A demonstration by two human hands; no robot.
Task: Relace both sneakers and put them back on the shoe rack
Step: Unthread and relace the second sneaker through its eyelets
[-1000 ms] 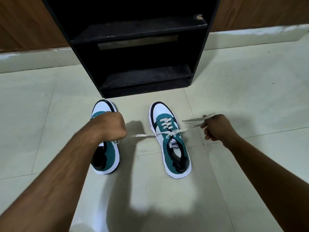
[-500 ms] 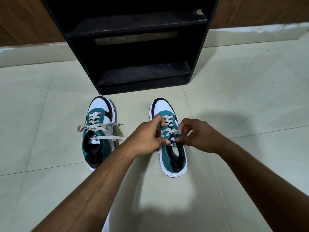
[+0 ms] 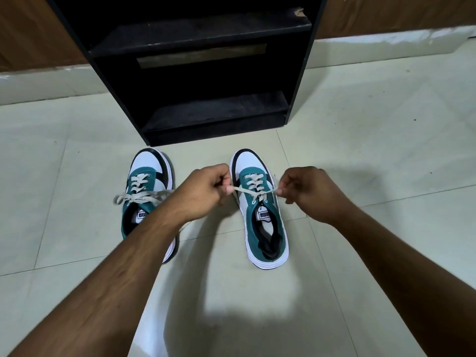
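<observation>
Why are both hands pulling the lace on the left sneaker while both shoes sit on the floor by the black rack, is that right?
Not quite. The head view shows the left hand and right hand each pinching an end of the lace on the right sneaker, not the left sneaker. Both shoes do sit on the floor by the black rack.

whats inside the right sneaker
Inside the teal and white right sneaker a white tongue label and a dark lining at the heel show. The toe end is hidden under the laced tongue.

Two sneakers point(image 3: 148, 199) point(image 3: 260, 210) — two hands point(image 3: 206, 194) point(image 3: 306, 194) — one shoe rack point(image 3: 201, 73)
</observation>
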